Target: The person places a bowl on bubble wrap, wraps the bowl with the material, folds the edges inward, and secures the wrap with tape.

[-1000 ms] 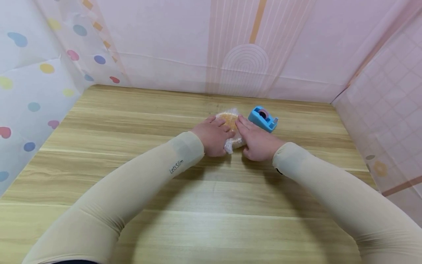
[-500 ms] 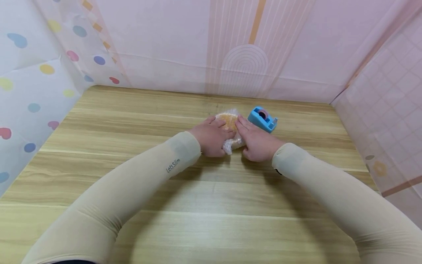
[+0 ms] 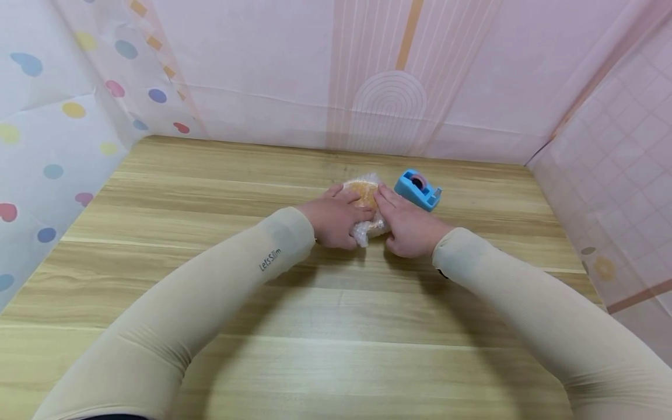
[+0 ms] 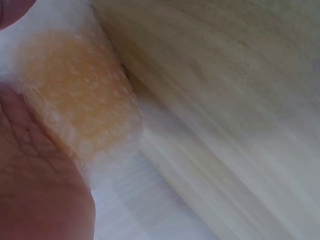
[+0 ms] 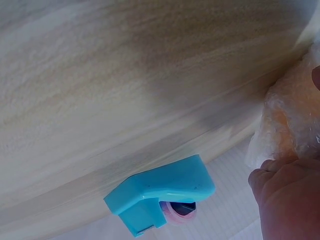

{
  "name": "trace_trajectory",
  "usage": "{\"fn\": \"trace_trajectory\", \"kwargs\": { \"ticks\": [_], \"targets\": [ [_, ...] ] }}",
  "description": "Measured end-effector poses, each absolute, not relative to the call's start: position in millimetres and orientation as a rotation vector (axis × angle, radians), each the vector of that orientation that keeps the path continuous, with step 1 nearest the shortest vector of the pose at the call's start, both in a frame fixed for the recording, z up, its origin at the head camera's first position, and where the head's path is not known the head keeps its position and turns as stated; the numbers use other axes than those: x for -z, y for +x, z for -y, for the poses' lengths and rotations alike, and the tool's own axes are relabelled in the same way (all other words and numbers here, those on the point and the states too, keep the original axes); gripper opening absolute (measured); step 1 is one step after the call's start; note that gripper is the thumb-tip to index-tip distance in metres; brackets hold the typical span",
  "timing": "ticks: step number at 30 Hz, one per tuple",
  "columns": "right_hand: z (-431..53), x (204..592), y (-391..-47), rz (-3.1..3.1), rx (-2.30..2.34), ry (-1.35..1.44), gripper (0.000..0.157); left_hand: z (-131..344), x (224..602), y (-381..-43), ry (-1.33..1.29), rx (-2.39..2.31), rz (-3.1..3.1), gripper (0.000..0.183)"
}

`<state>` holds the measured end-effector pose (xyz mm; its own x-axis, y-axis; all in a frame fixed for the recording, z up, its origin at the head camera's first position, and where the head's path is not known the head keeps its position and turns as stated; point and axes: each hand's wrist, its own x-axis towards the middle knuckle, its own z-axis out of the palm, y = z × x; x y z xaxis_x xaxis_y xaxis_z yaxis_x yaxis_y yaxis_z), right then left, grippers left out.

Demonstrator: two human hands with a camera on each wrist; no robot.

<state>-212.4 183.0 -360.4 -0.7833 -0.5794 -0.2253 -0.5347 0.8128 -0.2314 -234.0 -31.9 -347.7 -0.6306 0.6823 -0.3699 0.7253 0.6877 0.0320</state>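
A bubble-wrapped bundle point(image 3: 366, 190) lies on the wooden table, something orange-yellow and rounded showing through the clear wrap. From the left, my left hand point(image 3: 337, 220) rests on it with fingers spread nearly straight over the top. My right hand point(image 3: 412, 226) presses on its right side, fingers extended and touching the wrap. In the left wrist view the bubbles of the wrap point(image 4: 80, 90) show clearly beside the hand. The right wrist view has crumpled wrap point(image 5: 272, 120) above the right hand point(image 5: 292, 200). Both hands cover much of the bundle.
A blue tape dispenser point(image 3: 418, 189) with a pink-cored roll stands just beyond my right hand. The wooden table point(image 3: 336, 326) meets a patterned sheet point(image 3: 262, 70) at its back edge. More sheeting rises on the left and right.
My left hand and forearm have shifted slightly left, and the lower end of the wrap has moved a little left with them. The right hand stays almost still.
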Motion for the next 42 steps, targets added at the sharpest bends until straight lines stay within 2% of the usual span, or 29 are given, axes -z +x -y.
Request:
{"fn": "trace_trajectory", "kwargs": {
  "ticks": [24, 42],
  "targets": [
    [-183, 363, -214, -2.719, 0.197, -0.867, 0.099, 20, 347, -228, 1.003, 0.334, -2.603, 0.078],
    [-180, 360, -213, -2.712, 0.187, -0.859, 0.099, 27, 349, -229, 1.066, 0.312, -2.613, 0.08]
  ]
}}
